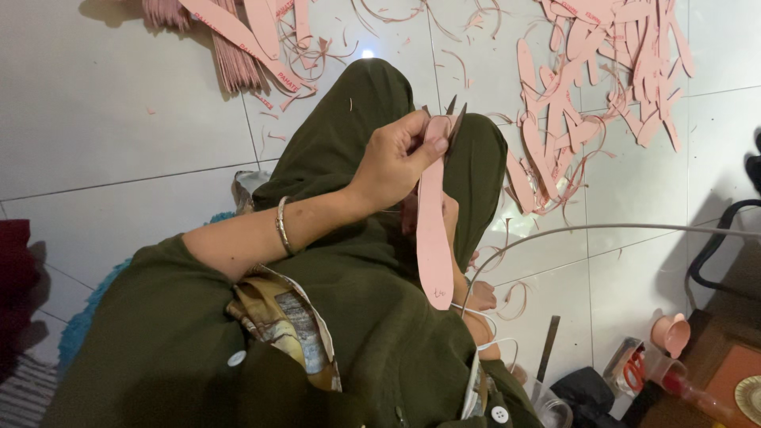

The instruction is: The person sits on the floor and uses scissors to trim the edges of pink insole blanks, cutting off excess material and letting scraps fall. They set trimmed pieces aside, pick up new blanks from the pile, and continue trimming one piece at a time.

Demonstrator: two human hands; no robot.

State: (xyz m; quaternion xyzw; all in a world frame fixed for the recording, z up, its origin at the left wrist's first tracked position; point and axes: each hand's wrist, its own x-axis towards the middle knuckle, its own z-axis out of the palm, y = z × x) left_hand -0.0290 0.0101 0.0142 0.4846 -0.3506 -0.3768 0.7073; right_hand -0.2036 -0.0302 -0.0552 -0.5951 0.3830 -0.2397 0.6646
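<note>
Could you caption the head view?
Left hand holds a pink strip at scissors over olive trousers.

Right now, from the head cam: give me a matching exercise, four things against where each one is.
Things:
1. strip
2. bangle
3. cutouts
4. red scissors

Places:
A. scattered on the floor, top right
B. bottom right corner
C. around the wrist
D. pinched in the left hand

Pairs: 1-D, 2-C, 3-A, 4-B
</note>
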